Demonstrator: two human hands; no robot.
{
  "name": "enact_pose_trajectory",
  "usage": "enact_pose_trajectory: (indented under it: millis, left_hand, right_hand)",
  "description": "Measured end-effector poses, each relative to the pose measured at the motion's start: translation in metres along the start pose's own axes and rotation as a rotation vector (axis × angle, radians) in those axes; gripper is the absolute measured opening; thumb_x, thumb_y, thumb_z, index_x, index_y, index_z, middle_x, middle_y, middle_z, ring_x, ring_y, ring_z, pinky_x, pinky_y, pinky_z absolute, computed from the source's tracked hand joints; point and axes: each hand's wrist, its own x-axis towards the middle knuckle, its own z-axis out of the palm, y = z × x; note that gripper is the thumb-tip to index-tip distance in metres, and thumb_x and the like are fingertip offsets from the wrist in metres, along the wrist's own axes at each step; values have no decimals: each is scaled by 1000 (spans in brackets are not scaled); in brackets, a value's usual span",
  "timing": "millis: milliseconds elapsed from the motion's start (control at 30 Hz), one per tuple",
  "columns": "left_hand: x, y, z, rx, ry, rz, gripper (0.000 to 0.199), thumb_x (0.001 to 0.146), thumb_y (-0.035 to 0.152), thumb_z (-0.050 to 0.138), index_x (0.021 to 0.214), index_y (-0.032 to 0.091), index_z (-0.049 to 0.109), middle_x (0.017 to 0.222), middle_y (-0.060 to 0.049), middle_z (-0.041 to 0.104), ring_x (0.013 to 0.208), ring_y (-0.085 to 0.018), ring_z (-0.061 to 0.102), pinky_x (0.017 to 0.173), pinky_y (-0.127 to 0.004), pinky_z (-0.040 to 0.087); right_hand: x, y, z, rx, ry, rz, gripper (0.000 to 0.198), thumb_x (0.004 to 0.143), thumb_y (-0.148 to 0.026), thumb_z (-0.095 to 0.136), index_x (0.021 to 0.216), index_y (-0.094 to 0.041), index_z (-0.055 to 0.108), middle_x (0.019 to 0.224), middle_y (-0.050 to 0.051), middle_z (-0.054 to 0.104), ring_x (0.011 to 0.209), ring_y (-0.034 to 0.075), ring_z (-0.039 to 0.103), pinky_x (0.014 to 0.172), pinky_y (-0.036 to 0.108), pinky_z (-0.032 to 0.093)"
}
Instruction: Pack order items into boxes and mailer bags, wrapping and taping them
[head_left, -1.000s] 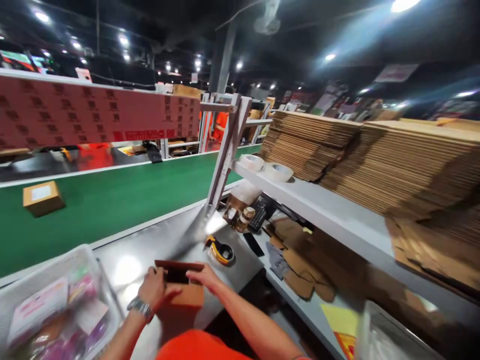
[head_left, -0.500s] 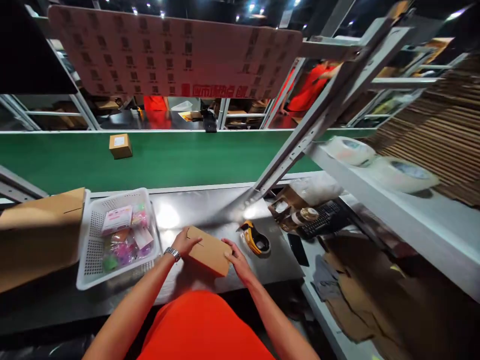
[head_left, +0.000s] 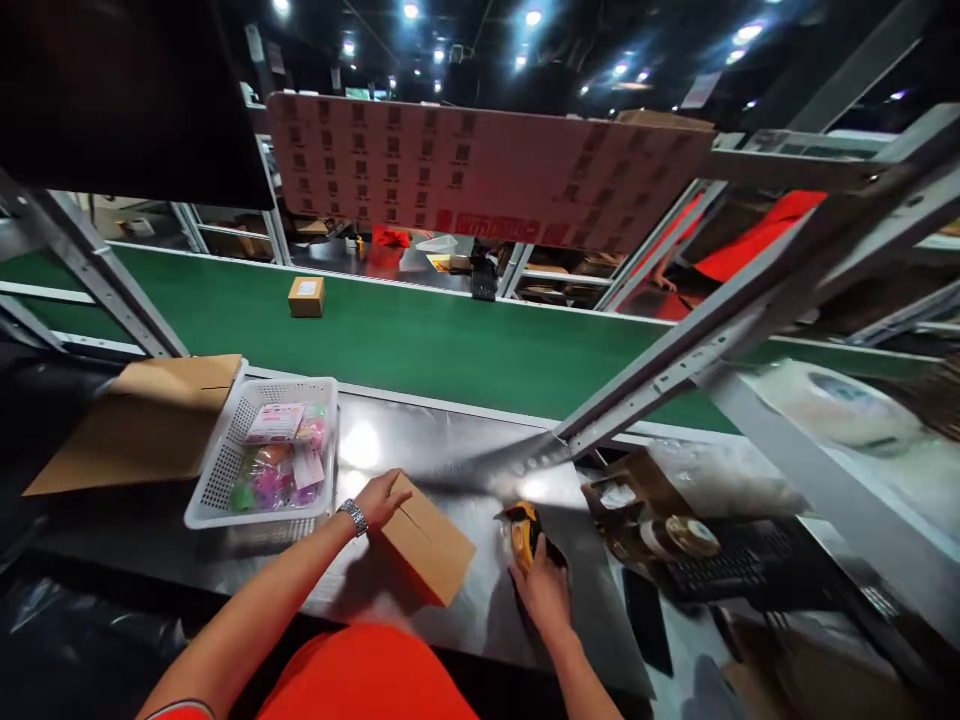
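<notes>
A brown cardboard box rests on the metal bench in front of me, its flaps closed flat. My left hand, with a metal watch on the wrist, grips the box's far left end, thumb over the top. To the right of the box, my right hand is closed around a yellow and black tape dispenser lying on the bench. The palm hides the dispenser's near part. Left of my left hand stands a white plastic basket holding bagged colourful items and a pink-and-white packet.
A green conveyor belt runs behind the bench, carrying a small labelled box. A metal post slants up at right. Beyond the bench's right side are a jar, a keyboard and a phone. An opened carton stands left.
My right hand has left the box's right side and moved right onto the tape dispenser, closing on it. My left hand still holds the box. The camera view has shifted.
</notes>
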Motion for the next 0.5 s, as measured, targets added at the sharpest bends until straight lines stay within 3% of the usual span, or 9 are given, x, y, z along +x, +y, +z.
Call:
enact_pose_trajectory:
  millis: [100, 200, 267, 367, 433, 500]
  left_hand:
    - [2, -2, 3, 41, 22, 17, 33, 106, 43, 59, 121, 19, 78, 97, -7, 81, 93, -28, 75, 96, -40, 59]
    - [3, -4, 5, 41, 32, 26, 35, 108, 45, 52, 111, 21, 78, 91, -8, 79, 90, -28, 73, 97, -42, 59]
    - [5, -3, 6, 42, 25, 46, 39, 110, 47, 48, 105, 22, 77, 89, -8, 77, 88, -28, 72, 96, -42, 59]
    - [10, -2, 7, 52, 7, 79, 42, 112, 48, 44, 101, 23, 75, 88, -6, 74, 87, -26, 69, 94, -40, 57]
    - [16, -2, 9, 62, -11, 92, 39, 112, 45, 44, 98, 23, 73, 87, -6, 72, 86, -25, 67, 90, -39, 55]
    - [22, -4, 11, 64, -27, 99, 36, 111, 42, 46, 95, 23, 71, 86, -7, 71, 83, -25, 64, 87, -38, 52]
  right_hand:
    - [5, 4, 2, 11, -3, -41, 68, 61, -72, 77, 109, -24, 79, 78, 10, 72, 96, 49, 82, 108, 71, 56]
    - [10, -19, -12, 42, -75, 31, 70, 63, -77, 74, 110, -26, 80, 74, 8, 71, 80, 46, 79, 94, 69, 61]
    - [10, -50, -29, 172, -99, 111, 77, 63, -80, 78, 118, -26, 81, 82, 8, 77, 78, 41, 80, 88, 62, 64]
    - [3, -112, -57, 519, -136, 243, 103, 62, -81, 91, 145, -22, 74, 98, 8, 83, 74, 32, 80, 70, 47, 67]
    - [-7, -154, -68, 725, -180, 279, 111, 65, -81, 96, 154, -20, 68, 90, 5, 81, 64, 26, 76, 59, 38, 64]
    - [-22, -190, -66, 847, -218, 264, 102, 72, -83, 95, 150, -20, 71, 75, 1, 76, 56, 21, 70, 54, 33, 62]
